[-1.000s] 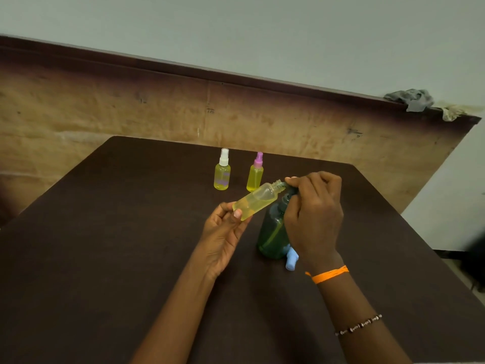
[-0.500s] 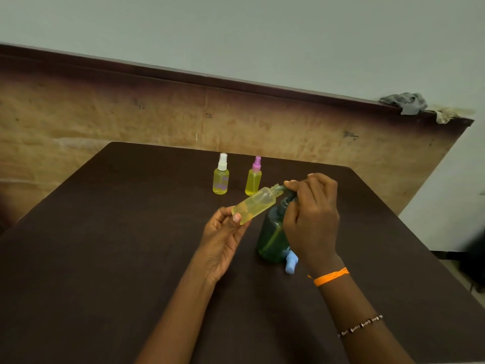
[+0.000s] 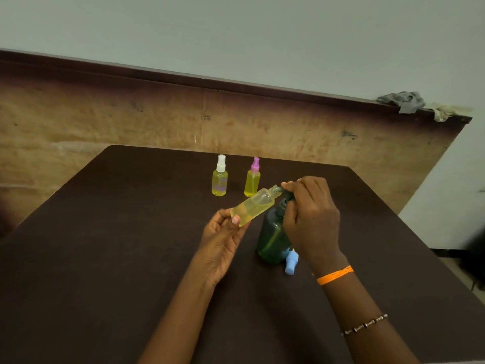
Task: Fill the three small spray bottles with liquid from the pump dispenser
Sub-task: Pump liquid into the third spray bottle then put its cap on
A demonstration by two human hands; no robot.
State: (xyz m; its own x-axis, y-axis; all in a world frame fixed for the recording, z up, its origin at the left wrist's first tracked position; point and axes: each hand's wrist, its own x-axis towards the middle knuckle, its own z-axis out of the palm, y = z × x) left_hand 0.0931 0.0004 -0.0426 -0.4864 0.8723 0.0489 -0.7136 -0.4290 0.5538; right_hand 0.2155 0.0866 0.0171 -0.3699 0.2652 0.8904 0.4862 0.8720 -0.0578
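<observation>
Bottle (image 3: 253,207), uncapped and partly filled, lies tilted in the left hand (image 3: 223,236), pinched at its base, its mouth raised rightward against the dispenser (image 3: 274,239) spout, on whose pump head the right hand (image 3: 311,219) curls.
</observation>
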